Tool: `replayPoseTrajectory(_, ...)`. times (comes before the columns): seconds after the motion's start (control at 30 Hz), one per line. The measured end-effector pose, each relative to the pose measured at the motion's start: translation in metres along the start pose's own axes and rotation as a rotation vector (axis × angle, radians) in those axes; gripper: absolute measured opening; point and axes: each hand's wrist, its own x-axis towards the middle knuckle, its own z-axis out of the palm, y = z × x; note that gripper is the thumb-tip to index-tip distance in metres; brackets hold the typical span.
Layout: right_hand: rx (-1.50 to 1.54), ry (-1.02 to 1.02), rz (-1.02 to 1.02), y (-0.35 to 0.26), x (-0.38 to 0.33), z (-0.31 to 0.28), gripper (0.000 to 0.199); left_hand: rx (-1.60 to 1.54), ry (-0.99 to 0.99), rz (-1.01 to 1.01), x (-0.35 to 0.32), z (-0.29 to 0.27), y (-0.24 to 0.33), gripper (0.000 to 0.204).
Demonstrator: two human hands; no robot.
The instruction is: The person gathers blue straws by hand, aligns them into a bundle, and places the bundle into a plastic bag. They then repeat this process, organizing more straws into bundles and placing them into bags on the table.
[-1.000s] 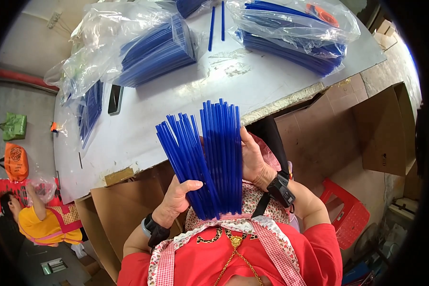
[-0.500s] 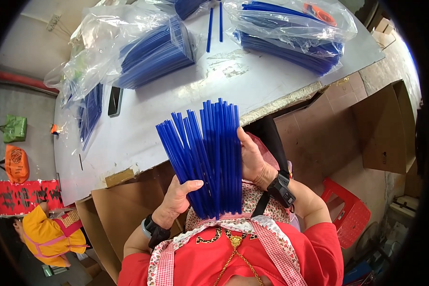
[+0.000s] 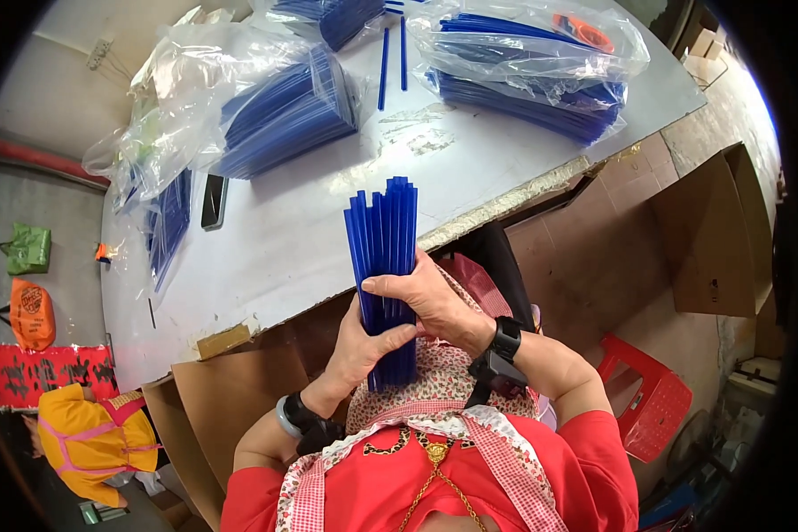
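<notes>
From the head camera, looking down, a person in a red shirt and a flowered apron holds a bundle of blue tubes in front of the body, its upper ends uneven and seen against the near part of a white table. The left hand grips the bundle low down, thumb laid across the front; the right hand grips it higher up, its thumb crossing from the other side. The fingers of both hands are clamped on the tubes (those behind the bundle are hidden). On the table, a clear plastic bag spreads at the left beside a large stack of blue tubes, with a dark phone lying nearby. Toward the far edge, two loose tubes lie side by side, apart from each other. To their right, another clear bag covers more tubes, with an orange ring at its far end. An open cardboard box and a red plastic stool stand at the right; at the far left, a co-worker in yellow bends away.
</notes>
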Motion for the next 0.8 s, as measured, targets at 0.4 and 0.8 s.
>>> replayPoseTrajectory(0.4,0.459,-0.197,0.253,0.015,0.010,-0.021,0.057,-0.269,-0.014,-0.213,-0.007,-0.029,-0.003,0.055)
replayPoseTrajectory(0.8,0.551,-0.268,0.241,0.031,0.018,-0.034,0.074,-0.338,0.033,-0.231,-0.015,-0.038,-0.006,0.058)
